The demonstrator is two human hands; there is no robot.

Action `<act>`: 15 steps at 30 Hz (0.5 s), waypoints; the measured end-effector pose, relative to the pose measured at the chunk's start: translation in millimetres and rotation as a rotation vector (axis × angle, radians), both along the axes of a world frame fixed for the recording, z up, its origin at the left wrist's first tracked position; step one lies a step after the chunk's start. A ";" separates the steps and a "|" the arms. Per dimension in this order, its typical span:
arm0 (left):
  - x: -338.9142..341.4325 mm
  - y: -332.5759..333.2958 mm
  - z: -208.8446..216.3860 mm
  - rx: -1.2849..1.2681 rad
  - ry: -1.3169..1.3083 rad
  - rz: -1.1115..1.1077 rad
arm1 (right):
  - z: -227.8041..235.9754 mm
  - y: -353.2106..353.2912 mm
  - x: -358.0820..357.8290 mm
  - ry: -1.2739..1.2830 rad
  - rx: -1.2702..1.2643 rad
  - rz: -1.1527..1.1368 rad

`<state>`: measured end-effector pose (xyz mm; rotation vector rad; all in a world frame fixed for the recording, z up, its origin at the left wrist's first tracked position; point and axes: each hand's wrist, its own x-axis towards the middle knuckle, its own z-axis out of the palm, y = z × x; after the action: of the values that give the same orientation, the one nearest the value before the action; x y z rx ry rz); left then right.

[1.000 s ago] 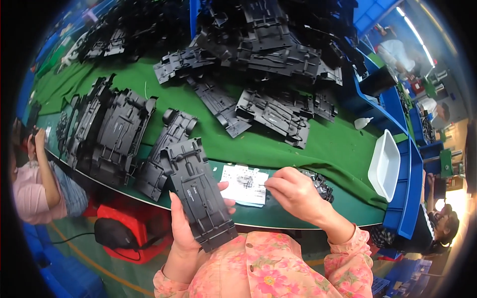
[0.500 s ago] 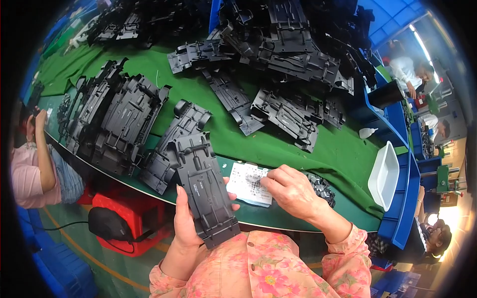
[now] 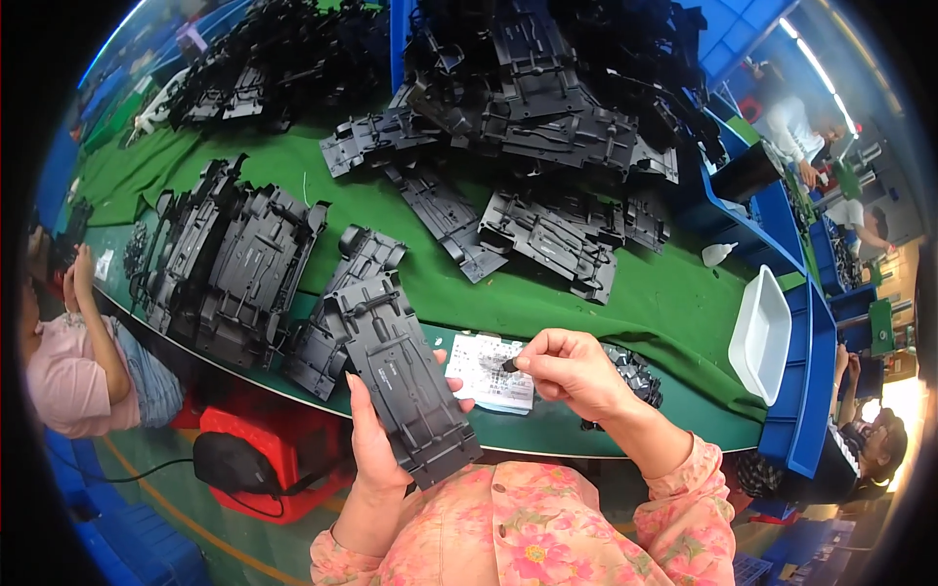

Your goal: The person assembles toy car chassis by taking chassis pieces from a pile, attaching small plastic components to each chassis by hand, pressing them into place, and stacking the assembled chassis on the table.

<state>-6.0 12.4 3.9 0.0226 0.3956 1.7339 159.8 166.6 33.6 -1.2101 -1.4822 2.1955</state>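
Note:
My left hand point(image 3: 377, 441) grips the lower part of a black plastic toy-car chassis point(image 3: 399, 376), thumb on one side and fingertips showing at the other. The chassis is tilted, its long ribbed face toward me. My right hand point(image 3: 578, 375) pinches a small black part point(image 3: 509, 365) between thumb and finger, a little to the right of the chassis. Under that part lies a white printed sheet point(image 3: 469, 361) with small dark specks on it, which I cannot make out one by one. Beside my right wrist is a heap of small black parts point(image 3: 633, 371).
More black chassis point(image 3: 259, 264) stand stacked at the left, and others point(image 3: 552, 244) lie on the green cloth point(image 3: 674, 313). A large pile point(image 3: 557, 117) fills the back. At the right are a white tray point(image 3: 760, 337) and a small white bottle point(image 3: 716, 254). A co-worker point(image 3: 88, 376) sits at left.
My right fingers have lifted slightly off the sheet, and a small black part now shows between their tips. My left hand keeps its hold on the chassis. The whole view has shifted a little.

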 end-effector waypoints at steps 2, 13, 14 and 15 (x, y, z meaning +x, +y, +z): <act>0.8 2.3 1.3 0.021 0.010 -0.010 | -0.5 -1.0 4.4 0.090 -0.225 -0.045; 6.9 9.4 7.5 -0.075 -0.048 0.078 | -6.4 -11.4 13.3 -0.062 0.655 0.126; 6.2 10.2 8.4 -0.039 -0.078 0.053 | -9.1 -10.6 15.3 -0.074 1.212 0.204; 6.1 9.4 9.0 -0.044 -0.058 0.053 | -9.3 -11.7 15.8 -0.066 1.227 0.192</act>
<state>0.1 21.7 12.9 -0.0708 0.3948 1.7733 175.6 154.9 24.4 -0.6742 -2.4053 0.8608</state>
